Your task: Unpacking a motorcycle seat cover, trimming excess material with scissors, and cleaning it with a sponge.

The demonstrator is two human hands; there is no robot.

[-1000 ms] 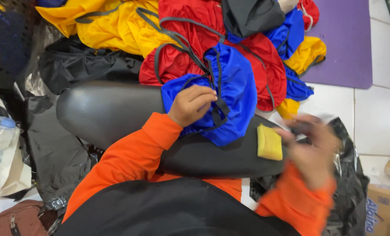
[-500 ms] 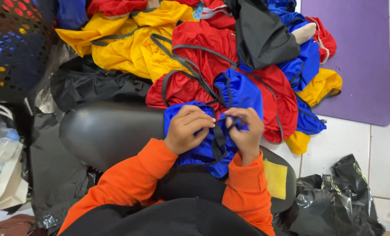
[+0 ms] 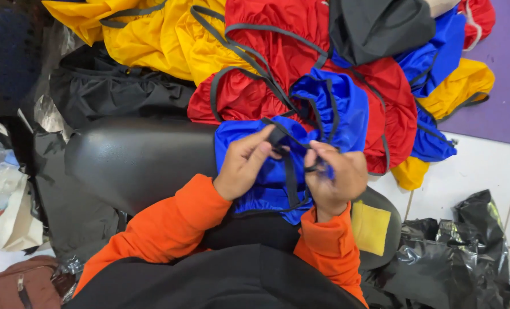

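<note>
A blue fabric cover (image 3: 329, 106) with black elastic trim lies over a black padded seat (image 3: 135, 160) in front of me. My left hand (image 3: 244, 163) pinches the black strap of the blue cover between thumb and fingers. My right hand (image 3: 334, 177) grips the blue fabric and its trim just to the right, the two hands almost touching. Both sleeves are orange. A small yellow patch (image 3: 370, 227) sits on the seat by my right wrist.
Behind the blue cover lies a pile of red (image 3: 278, 51), yellow (image 3: 152, 34) and black (image 3: 380, 26) fabric covers. Black plastic bags (image 3: 466, 246) lie on the white tile floor at right. A purple mat (image 3: 506, 97) is at far right, a dark basket (image 3: 9, 51) at upper left.
My right hand left the yellow patch at the seat's right end and came up to the blue cover beside my left hand. Both hands now hold its strap and edge.
</note>
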